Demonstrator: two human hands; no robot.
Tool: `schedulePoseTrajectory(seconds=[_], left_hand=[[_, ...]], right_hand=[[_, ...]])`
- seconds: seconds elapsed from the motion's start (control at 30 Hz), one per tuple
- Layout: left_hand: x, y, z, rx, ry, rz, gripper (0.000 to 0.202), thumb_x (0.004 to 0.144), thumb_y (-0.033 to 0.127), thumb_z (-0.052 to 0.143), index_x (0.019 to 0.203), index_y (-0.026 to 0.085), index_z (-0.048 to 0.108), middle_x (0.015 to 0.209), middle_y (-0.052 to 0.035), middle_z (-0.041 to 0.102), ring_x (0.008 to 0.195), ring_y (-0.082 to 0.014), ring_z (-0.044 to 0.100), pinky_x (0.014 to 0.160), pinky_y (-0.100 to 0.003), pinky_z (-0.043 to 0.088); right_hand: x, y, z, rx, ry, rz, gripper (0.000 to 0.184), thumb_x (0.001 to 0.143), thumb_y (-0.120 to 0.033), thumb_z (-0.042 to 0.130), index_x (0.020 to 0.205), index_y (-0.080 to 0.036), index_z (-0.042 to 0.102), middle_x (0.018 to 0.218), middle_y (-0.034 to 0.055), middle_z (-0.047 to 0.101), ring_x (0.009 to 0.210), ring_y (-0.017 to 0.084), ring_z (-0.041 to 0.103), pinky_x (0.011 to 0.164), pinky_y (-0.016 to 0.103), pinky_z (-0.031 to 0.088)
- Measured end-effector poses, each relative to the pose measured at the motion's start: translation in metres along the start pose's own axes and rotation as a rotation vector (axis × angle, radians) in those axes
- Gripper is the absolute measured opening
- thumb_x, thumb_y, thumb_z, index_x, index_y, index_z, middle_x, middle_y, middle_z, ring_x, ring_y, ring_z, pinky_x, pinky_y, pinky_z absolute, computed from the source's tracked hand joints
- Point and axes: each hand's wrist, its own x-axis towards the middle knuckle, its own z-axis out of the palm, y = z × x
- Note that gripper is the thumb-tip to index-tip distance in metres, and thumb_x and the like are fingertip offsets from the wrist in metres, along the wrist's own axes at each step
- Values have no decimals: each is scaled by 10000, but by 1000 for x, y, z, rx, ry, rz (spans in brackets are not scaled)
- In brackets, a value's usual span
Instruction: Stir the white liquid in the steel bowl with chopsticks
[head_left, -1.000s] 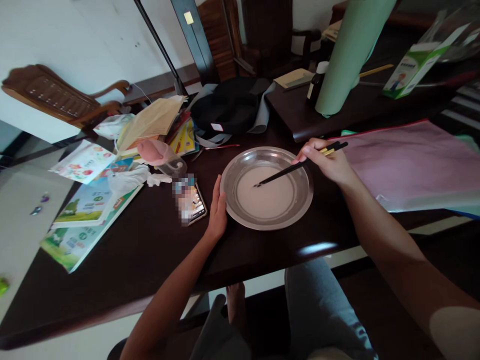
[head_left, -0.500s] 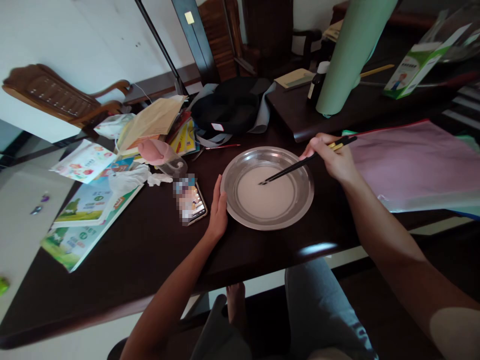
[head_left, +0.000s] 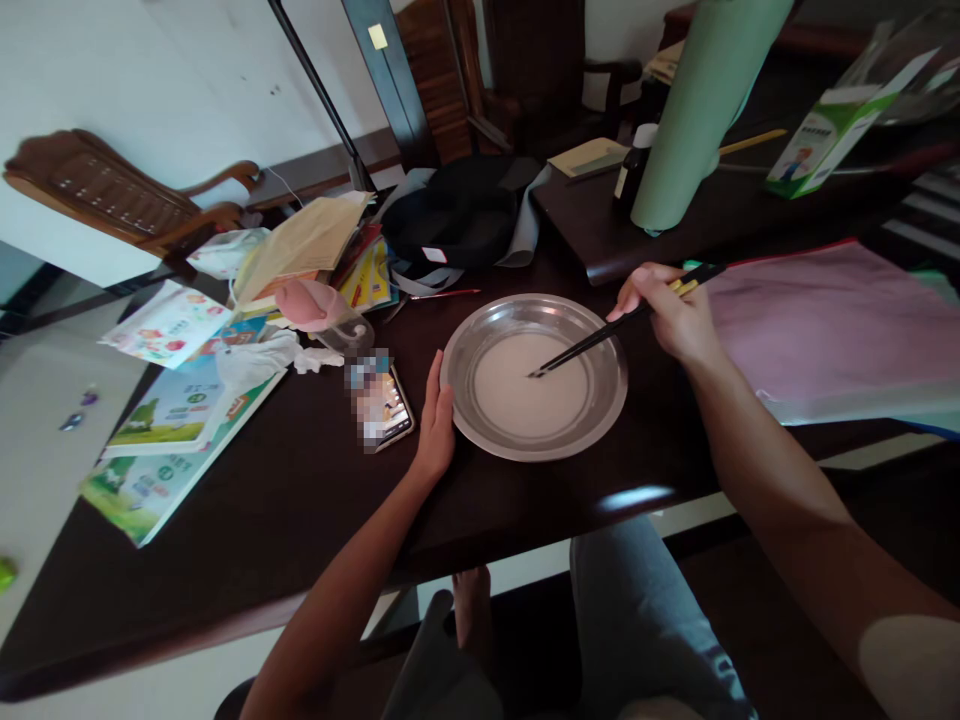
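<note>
A round steel basin stands on the dark table, holding a cloudy whitish liquid. My left hand lies against the basin's left rim, fingers stretched out along it. In my right hand, above the basin's right side, a pair of black chopsticks with gold bands is gripped. The chopsticks slant down to the left, and their tips are at the liquid near the middle of the basin. How deep the tips reach is hard to see.
Left of my left hand lies a phone. Farther left are a pink-topped bottle, crumpled tissue and booklets. Behind the basin sits a black bag. A green roll stands at back right, with pink plastic folders below it.
The chopsticks' tips have shifted slightly right and toward me in the liquid. My right hand has moved a little to the right with them. My left hand and the basin stay put.
</note>
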Motion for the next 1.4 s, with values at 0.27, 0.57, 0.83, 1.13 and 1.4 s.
schedulePoseTrajectory(seconds=[0.27, 0.57, 0.83, 1.13, 1.4], left_hand=[[1, -1, 0, -4, -6, -1, 618, 957, 546, 384, 1517, 297, 302, 1617, -31, 294, 1490, -218, 273, 1234, -399, 180], [1, -3, 0, -8, -4, 8, 598, 959, 537, 390, 1509, 312, 317, 1617, -20, 296, 1490, -213, 272, 1236, -414, 167], [1, -4, 0, -14, -7, 6, 613, 956, 548, 388, 1513, 306, 307, 1621, -26, 285, 1491, -216, 271, 1234, -403, 175], [1, -2, -1, 2, 4, 8, 620, 954, 541, 403, 1511, 281, 324, 1617, -42, 296, 1489, -221, 275, 1235, -401, 173], [2, -4, 0, -1, -2, 24, 611, 957, 540, 398, 1508, 288, 325, 1620, -37, 286, 1490, -221, 272, 1236, -406, 171]], right_hand=[[-6, -7, 5, -50, -214, 48, 359, 841, -551, 620, 662, -244, 672, 668, 16, 686, 689, 181, 673, 717, 344, 510], [-3, -1, 1, 14, -138, 29, 405, 861, -528, 606, 583, -236, 638, 596, 13, 655, 589, 172, 639, 632, 344, 487], [-1, 0, 0, -13, -29, -14, 397, 849, -535, 617, 582, -241, 623, 601, 11, 650, 595, 170, 632, 661, 351, 487], [-5, -6, 5, -70, -183, 13, 355, 853, -525, 619, 665, -227, 665, 672, 23, 692, 686, 173, 679, 716, 336, 517], [-3, 0, 2, 4, -103, 25, 427, 854, -547, 602, 577, -224, 626, 590, 11, 646, 574, 157, 627, 627, 324, 494]])
